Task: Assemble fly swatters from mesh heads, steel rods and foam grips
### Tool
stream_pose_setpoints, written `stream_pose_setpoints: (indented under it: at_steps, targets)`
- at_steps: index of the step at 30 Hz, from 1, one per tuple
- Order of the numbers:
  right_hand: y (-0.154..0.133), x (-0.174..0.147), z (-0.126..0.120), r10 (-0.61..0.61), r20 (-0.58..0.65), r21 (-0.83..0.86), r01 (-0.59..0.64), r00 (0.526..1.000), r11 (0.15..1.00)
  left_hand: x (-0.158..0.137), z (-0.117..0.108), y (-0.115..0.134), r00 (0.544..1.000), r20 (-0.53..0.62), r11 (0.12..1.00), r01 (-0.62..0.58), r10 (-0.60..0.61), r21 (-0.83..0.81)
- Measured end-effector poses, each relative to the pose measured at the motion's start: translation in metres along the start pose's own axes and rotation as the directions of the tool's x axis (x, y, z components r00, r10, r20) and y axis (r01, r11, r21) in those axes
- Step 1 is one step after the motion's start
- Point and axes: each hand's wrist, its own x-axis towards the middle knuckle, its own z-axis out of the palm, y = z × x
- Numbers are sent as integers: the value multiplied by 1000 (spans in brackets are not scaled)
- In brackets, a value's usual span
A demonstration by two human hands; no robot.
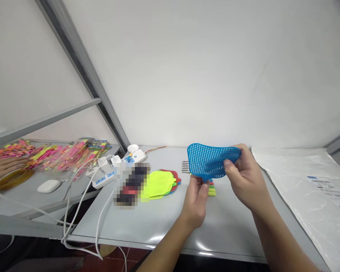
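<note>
A blue mesh fly swatter head is held up over the table between both hands. My left hand pinches it at the narrow neck on its lower edge. My right hand grips its right end, thumb on the near face, and the mesh bends there. Behind my left hand lie several coloured handles, green, red and blue, partly hidden. Metal rods show just left of the blue head. Farther left is a stack of swatter heads, yellow-green on top with red, green and blue edges beneath.
White power strips with trailing cables lie left, beside a blurred-out dark item. A white plastic mailer bag covers the table's right side. On the left table are bagged pink items and another person's hand.
</note>
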Motion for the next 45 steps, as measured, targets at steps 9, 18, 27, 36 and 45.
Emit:
stream_pose_setpoints:
  at_steps: [9,18,27,36,45]
  targets:
    - [-6,-2,3,15,133,177,-39,991,983,19,-4,25,978,-180,995,-98,102,28]
    - [8,-11,4,100,319,18,-112,943,994,19,-24,27,993,-90,985,-57,73,162]
    - [8,-11,5,125,339,-68,-108,932,992,-8,-21,2,990,118,937,35,-80,347]
    - [14,-17,22,104,217,22,-112,971,994,-15,-14,-13,989,68,956,110,-133,273]
    - [25,-29,26,80,128,-20,-78,989,997,-15,-15,-19,989,94,943,77,-113,325]
